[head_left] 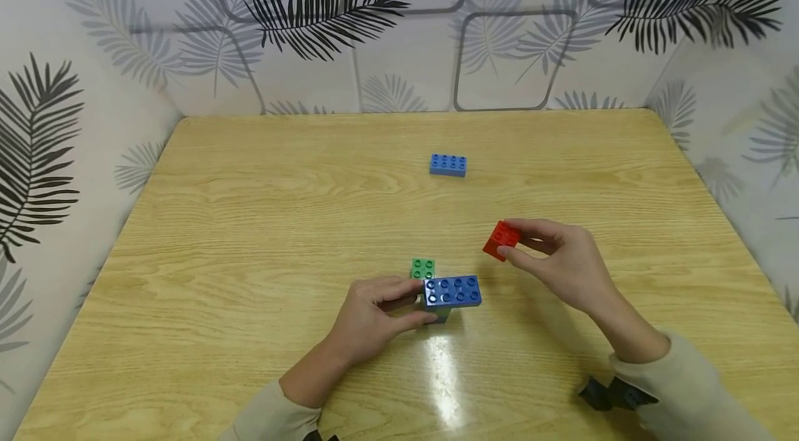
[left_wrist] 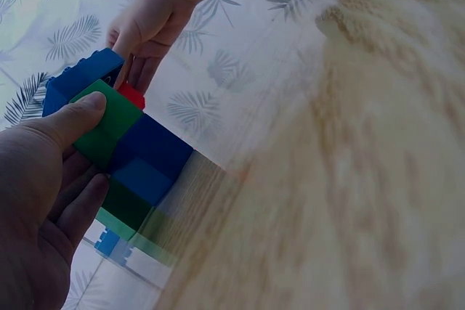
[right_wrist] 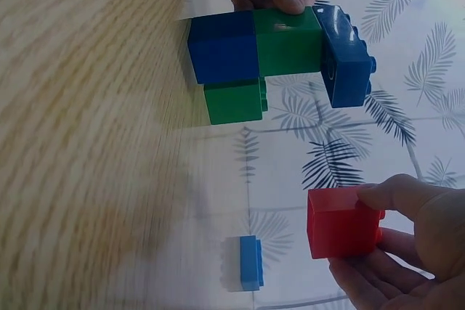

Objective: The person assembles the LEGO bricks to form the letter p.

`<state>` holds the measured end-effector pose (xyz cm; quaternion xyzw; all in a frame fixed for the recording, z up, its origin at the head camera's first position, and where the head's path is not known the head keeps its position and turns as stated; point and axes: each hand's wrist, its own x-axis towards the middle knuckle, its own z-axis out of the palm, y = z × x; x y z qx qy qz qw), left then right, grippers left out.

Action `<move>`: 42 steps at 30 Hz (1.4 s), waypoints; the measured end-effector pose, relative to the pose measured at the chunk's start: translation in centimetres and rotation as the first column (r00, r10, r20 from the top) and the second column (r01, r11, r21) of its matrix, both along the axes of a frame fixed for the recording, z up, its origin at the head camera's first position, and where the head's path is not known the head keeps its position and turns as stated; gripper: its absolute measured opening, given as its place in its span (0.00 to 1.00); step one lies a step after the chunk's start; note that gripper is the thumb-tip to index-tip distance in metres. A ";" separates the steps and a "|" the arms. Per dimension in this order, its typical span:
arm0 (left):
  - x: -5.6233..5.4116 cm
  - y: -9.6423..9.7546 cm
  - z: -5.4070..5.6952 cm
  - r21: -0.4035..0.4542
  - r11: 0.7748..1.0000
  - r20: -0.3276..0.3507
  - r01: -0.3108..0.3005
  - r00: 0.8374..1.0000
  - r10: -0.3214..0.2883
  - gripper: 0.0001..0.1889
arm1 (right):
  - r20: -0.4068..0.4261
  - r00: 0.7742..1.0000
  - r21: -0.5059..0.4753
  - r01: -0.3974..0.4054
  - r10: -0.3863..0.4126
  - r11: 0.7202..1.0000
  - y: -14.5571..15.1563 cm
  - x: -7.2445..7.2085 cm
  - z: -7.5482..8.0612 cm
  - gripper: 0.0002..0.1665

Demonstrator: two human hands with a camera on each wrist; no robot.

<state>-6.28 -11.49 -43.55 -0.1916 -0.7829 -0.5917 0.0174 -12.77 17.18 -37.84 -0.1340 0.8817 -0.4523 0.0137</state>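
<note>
My left hand [head_left: 374, 320] holds a stack of toy building bricks by its green middle brick [right_wrist: 289, 43], thumb on one side and fingers on the other. A long blue brick [head_left: 452, 290] with two rows of studs tops the stack and juts out to the right. Under the green one sits a dark blue brick [right_wrist: 224, 49]. Against the stack's far side, low down, is another green brick [head_left: 423, 266]. Right of the stack and apart from it, my right hand [head_left: 568, 264] pinches a red brick [right_wrist: 343, 223] between thumb and fingers, above the table.
Farther back on the wooden table [head_left: 281, 219] lies a single long blue brick [head_left: 447, 165]. Leaf-patterned cloth [head_left: 399, 66] surrounds the table at the back and sides. A dark wrist-worn device [head_left: 614, 394] shows at the right sleeve.
</note>
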 end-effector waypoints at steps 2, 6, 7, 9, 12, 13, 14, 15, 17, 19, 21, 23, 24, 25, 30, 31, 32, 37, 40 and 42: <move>0.0 -0.1 0.0 -0.011 1.000 -0.002 -0.002 1.000 0.002 0.22 | -0.011 1.000 -0.004 -0.004 0.004 1.000 -0.1 0.1 0.2 0.22; 0.0 -0.1 0.0 -0.019 1.000 -0.012 -0.002 1.000 0.001 0.22 | -0.029 0.999 -0.022 -0.015 0.014 1.000 -0.3 0.3 0.5 0.23; 0.0 -0.1 0.0 -0.019 1.000 -0.013 -0.002 1.000 0.001 0.22 | -0.032 0.999 -0.024 -0.016 0.016 1.000 -0.3 0.3 0.5 0.23; -0.1 -0.1 0.0 -0.015 1.000 -0.014 -0.002 1.000 0.002 0.22 | -0.033 0.999 -0.029 -0.020 0.019 0.999 -0.4 0.3 0.5 0.22; -0.1 -0.1 -0.1 -0.009 1.000 -0.014 -0.001 1.000 0.001 0.22 | -0.024 0.999 -0.040 -0.029 0.028 0.999 -0.5 0.4 0.6 0.22; -0.1 -0.1 -0.1 -0.005 1.000 -0.014 0.000 1.000 0.000 0.22 | -0.021 0.999 -0.044 -0.033 0.033 0.998 -0.5 0.4 0.6 0.22; -0.1 -0.1 -0.2 -0.001 1.000 -0.014 0.002 1.000 -0.002 0.21 | -0.018 0.999 -0.050 -0.038 0.037 0.998 -0.5 0.4 0.6 0.22; -0.1 -0.1 -0.2 0.003 1.000 -0.013 0.003 1.000 -0.003 0.21 | -0.016 0.999 -0.055 -0.042 0.042 0.998 -0.5 0.4 0.6 0.23; -0.1 -0.1 -0.1 0.011 1.000 -0.007 0.006 1.000 -0.006 0.21 | -0.012 0.999 -0.064 -0.049 0.048 0.997 -0.5 0.5 0.7 0.22; -0.1 -0.1 -0.1 0.020 1.000 -0.002 0.009 1.000 -0.009 0.22 | -0.012 0.998 -0.068 -0.054 0.054 0.996 -0.6 0.5 0.9 0.22; -0.1 -0.1 0.0 0.020 1.000 -0.003 0.007 1.000 -0.007 0.22 | -0.011 0.998 -0.075 -0.059 0.058 0.995 -0.7 0.6 1.1 0.22; -0.1 -0.1 -0.1 0.016 1.000 -0.011 0.005 1.000 -0.005 0.21 | -0.015 0.998 -0.077 -0.062 0.061 0.995 -0.8 0.7 1.3 0.22; -0.1 -0.1 -0.1 0.014 1.000 -0.016 0.005 1.000 -0.005 0.21 | -0.019 0.998 -0.075 -0.063 0.061 0.995 -0.8 0.8 1.4 0.22; -0.1 -0.1 -0.1 0.012 1.000 -0.021 0.006 1.000 -0.006 0.21 | -0.022 0.998 -0.072 -0.063 0.062 0.995 -0.9 0.9 1.5 0.22; -0.1 0.0 -0.2 0.008 1.000 -0.037 0.011 0.999 -0.010 0.20 | -0.045 0.996 -0.064 -0.074 0.071 0.995 -1.1 1.2 2.0 0.21; -0.1 0.0 -0.2 0.008 1.000 -0.038 0.011 0.999 -0.011 0.20 | -0.050 0.996 -0.067 -0.079 0.076 0.995 -1.2 1.2 2.0 0.21; -0.1 0.0 -0.2 0.008 1.000 -0.038 0.011 0.999 -0.010 0.20 | -0.055 0.995 -0.070 -0.085 0.081 0.994 -1.2 1.2 2.1 0.21; -0.1 0.0 -0.2 0.017 1.000 -0.026 0.014 1.000 -0.013 0.21 | -0.089 0.991 -0.068 -0.102 0.096 0.992 -1.4 1.3 2.3 0.21; -0.1 0.0 -0.2 0.012 1.000 -0.029 0.009 1.000 -0.008 0.21 | -0.103 0.990 -0.069 -0.108 0.100 0.992 -1.5 1.3 2.5 0.20; -0.1 -0.1 -0.2 0.011 1.000 -0.028 0.008 1.000 -0.008 0.21 | -0.108 0.988 -0.077 -0.115 0.107 0.990 -1.7 1.3 2.7 0.20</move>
